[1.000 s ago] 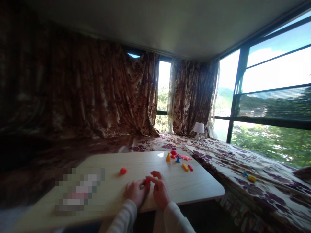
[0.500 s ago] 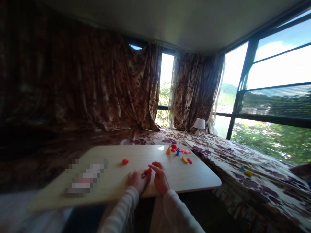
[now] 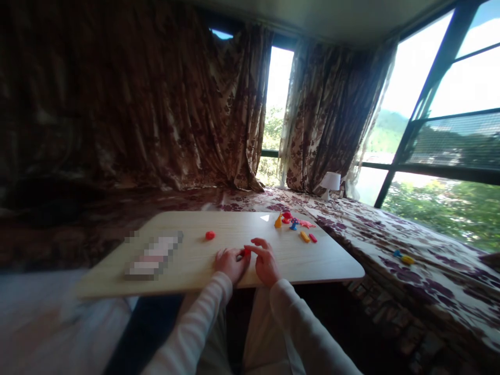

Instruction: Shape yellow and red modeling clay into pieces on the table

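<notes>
A small red lump that looks like modelling clay [image 3: 247, 251] is held at the thumb and fingertips of my left hand [image 3: 232, 264], just above or on the pale table [image 3: 191, 255]. My right hand [image 3: 267, 263] is beside it, fingers stretched out, the index finger reaching over to touch the lump. Fingers partly cover the lump, so its exact shape is hidden. Beyond my left hand, a larger red lump of the same look [image 3: 210, 235] lies alone on the tabletop.
Toward the table's far right stand a yellow-orange figure [image 3: 278, 221], a blue figure [image 3: 294, 224] and red and pink pieces [image 3: 307, 224], with a yellow stick [image 3: 304, 237] nearer. A blurred-out flat item [image 3: 154, 258] lies left. A white lamp [image 3: 330, 183] stands beyond.
The view has tilted down and swung slightly left, so the table sits higher in the picture. My right index finger stays at the small red lump, which shows less between the fingers.
</notes>
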`<state>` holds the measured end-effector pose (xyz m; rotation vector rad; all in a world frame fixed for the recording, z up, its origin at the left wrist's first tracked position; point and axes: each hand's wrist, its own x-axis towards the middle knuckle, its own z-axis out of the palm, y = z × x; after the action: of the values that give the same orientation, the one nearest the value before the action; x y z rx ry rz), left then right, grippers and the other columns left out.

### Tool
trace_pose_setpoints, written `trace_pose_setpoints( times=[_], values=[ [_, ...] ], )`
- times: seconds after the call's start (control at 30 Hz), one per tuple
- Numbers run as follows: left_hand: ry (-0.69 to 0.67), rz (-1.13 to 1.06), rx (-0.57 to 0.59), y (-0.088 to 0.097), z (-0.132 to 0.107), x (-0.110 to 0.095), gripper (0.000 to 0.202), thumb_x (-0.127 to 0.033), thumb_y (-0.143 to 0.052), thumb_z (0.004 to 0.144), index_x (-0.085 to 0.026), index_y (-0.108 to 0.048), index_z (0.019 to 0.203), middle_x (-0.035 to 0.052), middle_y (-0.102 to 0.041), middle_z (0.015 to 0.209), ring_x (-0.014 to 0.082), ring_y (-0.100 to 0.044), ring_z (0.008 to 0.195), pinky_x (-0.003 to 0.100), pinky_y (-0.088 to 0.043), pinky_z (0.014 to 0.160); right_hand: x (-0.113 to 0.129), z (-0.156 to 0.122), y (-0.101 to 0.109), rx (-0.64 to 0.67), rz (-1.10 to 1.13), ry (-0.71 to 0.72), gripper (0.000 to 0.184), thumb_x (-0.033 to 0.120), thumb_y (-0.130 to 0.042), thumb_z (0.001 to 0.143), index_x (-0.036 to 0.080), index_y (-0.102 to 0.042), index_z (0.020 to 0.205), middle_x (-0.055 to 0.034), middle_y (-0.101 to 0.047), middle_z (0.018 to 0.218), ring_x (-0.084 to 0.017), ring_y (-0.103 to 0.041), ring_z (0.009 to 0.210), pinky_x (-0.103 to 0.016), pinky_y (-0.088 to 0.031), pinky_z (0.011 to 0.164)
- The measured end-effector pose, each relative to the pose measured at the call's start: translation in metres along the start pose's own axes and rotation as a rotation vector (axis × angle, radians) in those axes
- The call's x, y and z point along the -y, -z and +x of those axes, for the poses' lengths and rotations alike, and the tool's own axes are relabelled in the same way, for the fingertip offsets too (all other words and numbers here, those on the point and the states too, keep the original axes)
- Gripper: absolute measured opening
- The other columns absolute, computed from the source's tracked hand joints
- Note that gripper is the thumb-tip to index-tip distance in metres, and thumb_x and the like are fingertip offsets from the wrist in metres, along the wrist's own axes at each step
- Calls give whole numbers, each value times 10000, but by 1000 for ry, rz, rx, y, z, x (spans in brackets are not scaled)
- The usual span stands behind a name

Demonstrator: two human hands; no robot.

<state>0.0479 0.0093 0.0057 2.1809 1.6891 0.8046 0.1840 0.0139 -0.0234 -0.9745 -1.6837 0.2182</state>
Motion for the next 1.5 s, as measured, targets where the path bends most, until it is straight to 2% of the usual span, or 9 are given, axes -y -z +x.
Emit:
trace_pose_setpoints(
  times=[0.2, 0.37, 0.53, 0.7, 0.9, 1.13, 1.33, 1.4, 1.5],
  values=[
    [-6, 5, 1, -1, 1, 1, 300, -390, -518, 888, -176, -582, 1087, 65, -604, 1133, 189, -582, 1016, 430, -472, 907, 2, 0, 2, 6, -8, 12, 652, -47, -354, 603, 253, -705, 1063, -53, -591, 1090, -186, -507, 1057, -371, -416, 981],
    [-8, 22, -26, -7, 3, 4, 313, -401, -521, 885, -168, -581, 1084, 65, -610, 1118, 190, -584, 1012, 437, -468, 907, 0, 0, 2, -6, -5, -1, 588, -36, -370, 615, 255, -733, 975, -57, -604, 1069, -198, -528, 1027, -391, -430, 961],
    [-30, 63, -51, -8, 3, 6, 296, -404, -522, 883, -166, -597, 1042, 58, -621, 1089, 188, -581, 1013, 441, -453, 924, 3, 2, 2, -34, 29, -26, 486, 32, -398, 749, 243, -681, 1083, -62, -615, 1075, -185, -552, 1052, -361, -441, 957],
    [-55, 101, -37, -7, 2, 6, 280, -394, -547, 869, -160, -607, 1010, 53, -628, 1067, 192, -577, 1021, 450, -440, 935, 8, 3, 1, -37, 27, -92, 255, 258, -564, 810, 219, -685, 1031, -71, -639, 1018, -203, -600, 959, -335, -504, 814],
    [-47, 108, -57, -5, 1, 5, 261, -391, -552, 866, -158, -617, 966, 47, -638, 1034, 184, -583, 1004, 436, -446, 926, 3, 4, -3, -46, 12, -157, 208, 225, -496, 826, 173, -664, 938, -47, -679, 817, -164, -645, 729, -280, -521, 665],
    [-65, 102, -81, -2, -2, 14, 234, -352, -559, 868, -159, -619, 986, 44, -644, 1027, 184, -584, 1015, 433, -450, 927, 2, 3, -2, -14, -118, -164, 225, 56, -466, 710, 179, -644, 769, -41, -665, 806, -171, -623, 783, -285, -498, 737],
    [-64, 120, -64, 12, -5, 24, 222, -233, -504, 889, -169, -626, 1063, 51, -661, 1080, 174, -586, 1049, 390, -442, 950, 16, -1, 6, 95, -313, -162, 481, 7, -471, 692, 191, -644, 1100, -77, -670, 937, -240, -569, 937, -383, -433, 867],
    [-64, 151, -51, 20, -13, 29, 293, -210, -420, 905, -183, -632, 1106, 60, -663, 1123, 175, -571, 1089, 371, -408, 995, 22, -1, 9, 166, -363, -144, 471, 16, -472, 711, 232, -668, 1082, -77, -661, 995, -247, -557, 982, -387, -419, 876],
    [-69, 206, 1, 26, -30, 34, 409, -286, -325, 918, -177, -575, 1223, 84, -588, 1283, 222, -487, 1226, 454, -294, 1089, 30, -1, 13, 286, -403, -105, 446, 40, -461, 750, 251, -670, 1082, -65, -638, 1142, -237, -521, 1117, -392, -365, 962]
  ],
)
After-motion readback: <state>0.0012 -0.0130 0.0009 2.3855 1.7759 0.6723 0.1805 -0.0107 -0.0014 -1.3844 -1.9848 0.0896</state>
